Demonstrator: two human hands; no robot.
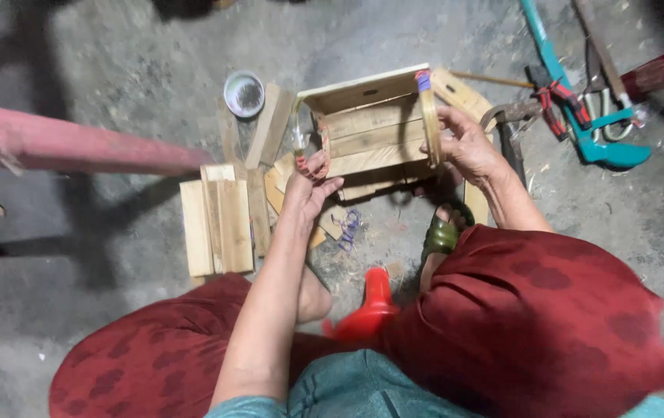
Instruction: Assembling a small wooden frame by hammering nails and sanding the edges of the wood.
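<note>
A small wooden crate (367,131) made of pale slats lies on its side on the concrete floor in front of me. My left hand (308,186) grips a thin curved strip with red binding at the crate's left end. At the right end, my right hand (463,143) holds a curved cane strip (429,116) bound with purple and red at its top. I sit with both knees in red patterned cloth, one foot in a green sandal (442,234) near the crate.
Loose wooden slats (219,220) lie left of the crate, with a small round tin (244,93) behind them. A teal-handled tool (579,116) and a hammer (506,128) rest at the right. A pink pole (76,143) crosses the left side. A red plastic object (370,310) sits between my knees.
</note>
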